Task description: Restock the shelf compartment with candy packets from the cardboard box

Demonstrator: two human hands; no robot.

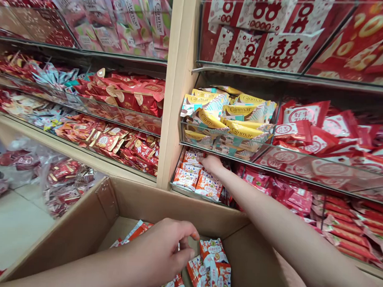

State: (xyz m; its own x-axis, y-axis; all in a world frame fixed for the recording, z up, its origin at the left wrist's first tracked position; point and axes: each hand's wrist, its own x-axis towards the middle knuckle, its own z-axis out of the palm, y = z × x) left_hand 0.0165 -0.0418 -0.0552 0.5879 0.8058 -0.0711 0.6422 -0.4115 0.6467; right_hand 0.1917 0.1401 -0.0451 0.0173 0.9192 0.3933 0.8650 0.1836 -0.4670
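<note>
A cardboard box (139, 198) stands before the shelves with several orange and white snack packets (214, 251) on its bottom. Over the box hangs my left hand (172, 247), its fingers curled but apart and nothing visible between them. My right hand (211, 163) reaches into the lowest shelf bin, its fingertips at the orange and white packets (209, 184) laid there in rows. Whether those fingers grip a packet is too small to tell.
Yellow packets (243, 112) fill the bin just above my right hand. A wooden upright (174, 92) divides the shelves. Red packets (305, 114) lie at the right. Plastic bags of snacks (64, 181) rest on the floor at the left.
</note>
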